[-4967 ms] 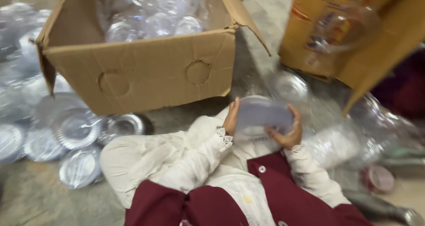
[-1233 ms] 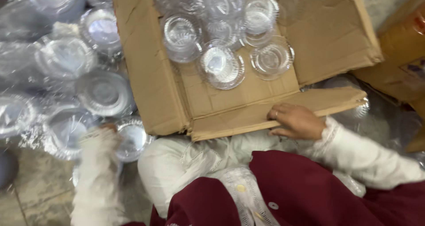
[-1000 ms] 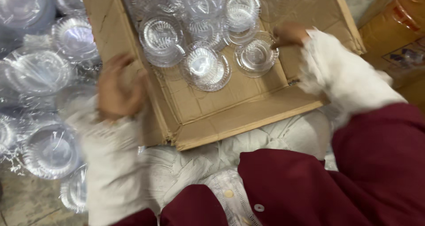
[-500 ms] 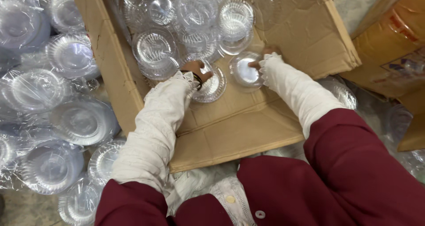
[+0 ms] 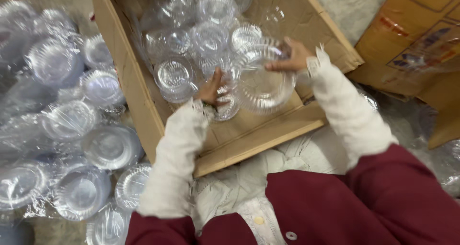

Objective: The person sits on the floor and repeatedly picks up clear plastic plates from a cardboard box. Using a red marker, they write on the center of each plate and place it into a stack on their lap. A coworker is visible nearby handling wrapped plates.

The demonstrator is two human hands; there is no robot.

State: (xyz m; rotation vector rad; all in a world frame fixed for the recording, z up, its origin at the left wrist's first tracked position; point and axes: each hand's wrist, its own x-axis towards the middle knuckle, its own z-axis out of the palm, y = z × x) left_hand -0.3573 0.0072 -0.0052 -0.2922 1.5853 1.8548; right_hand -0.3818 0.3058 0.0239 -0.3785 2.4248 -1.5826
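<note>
Two hands work inside the open brown cardboard box (image 5: 143, 96). Right hand (image 5: 290, 58) grips the far rim of a round clear plastic ribbed lid (image 5: 264, 77), fingers curled over its edge. Left hand (image 5: 212, 87) is at the lid's near-left rim, fingers closed against it and against a smaller clear plastic round container (image 5: 225, 108) just below; whether it pinches the lid or only touches it, cannot tell. Hands apart, one on each side of the lid.

Lid is circular, so no long axis; it is tilted, its broad face turned up toward the camera, raised above the box floor near the front flap.

Behind the hands, more clear round plastic containers (image 5: 175, 77) are packed together in the box, some nested in stacks, under loose clear film. Both arms wear cream knit sleeves (image 5: 175, 163) under a maroon vest (image 5: 364, 202).

Left of the box, stacks of clear plastic round lids in transparent bags (image 5: 72, 130) lie on the floor, touching each other. Right, an orange-brown printed carton (image 5: 412, 39) stands just beside the box.
</note>
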